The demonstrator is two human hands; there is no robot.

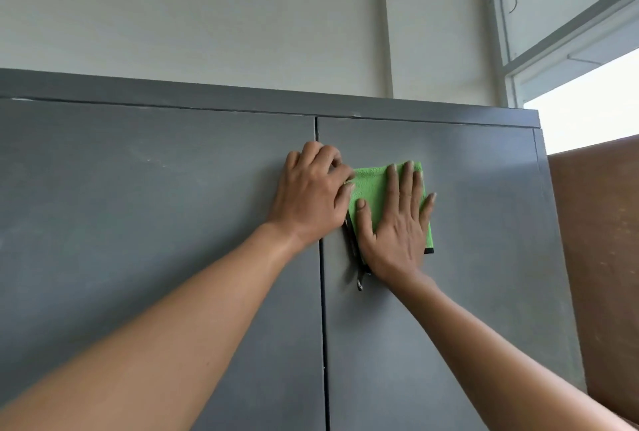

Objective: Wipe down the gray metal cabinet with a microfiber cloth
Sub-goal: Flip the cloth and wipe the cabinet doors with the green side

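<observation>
Cabinet [466, 188]: right hand [401, 226] flat on cloth [371, 185], left hand [311, 195] pinching edge; handle [359, 278] beneath.

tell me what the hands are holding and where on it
The right hand presses flat on the green cloth; the left hand touches its left edge, grip unclear.

Both arms reach up; right hand [397, 223] lies flat, fingers spread, left hand [311, 195] seemingly curled.

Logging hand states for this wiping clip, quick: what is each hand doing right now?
Left hand: fingers curled, pinching the left edge of the green microfiber cloth.
Right hand: open, fingers straight, pressing the cloth flat against the cabinet's right door.
</observation>
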